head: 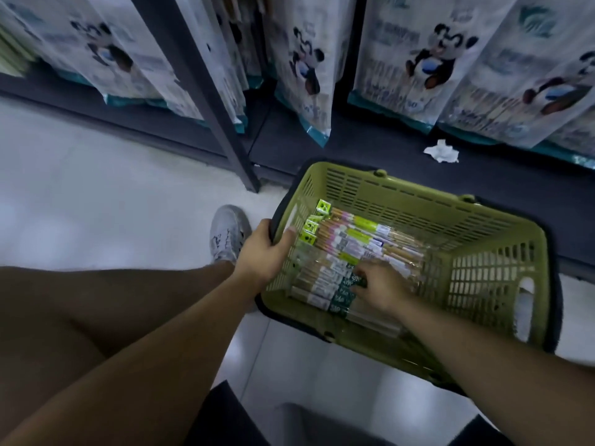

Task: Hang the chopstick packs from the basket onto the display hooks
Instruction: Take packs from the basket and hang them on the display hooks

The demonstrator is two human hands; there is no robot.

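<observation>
Green basket [418,194] sits on the floor [96,204], tight against the dark shelf base [354,149]. The chopstick packs [354,239] lie flat inside in a side-by-side layer, header cards toward the left wall, none lifted out. Left hand [257,252] grips the basket's left rim, thumb hooked inside and fingers wrapped over the outer edge; judged purpose is to steady the light basket so it does not slide or tip while a pack is drawn out. Right hand [383,284] reaches in from the near side, fingers bent down onto the dark-green-labelled packs nearest the body. Contact is plain, but whether a pack is actually pinched cannot be told, as the fingertips hide the pack edges. Judged step: picking out a first pack; hanging not yet begun. Display hooks are out of view, presumably higher up. Surroundings: large panda-print bags [428,59] hang low over the shelf base, their bottom edges just above the basket's far rim, so a raised pack has to clear them. A dark shelf upright [219,107] stands left of the basket. A crumpled white tissue [441,151] lies on the shelf base. A grey shoe [225,236] is planted just beside the left hand.
</observation>
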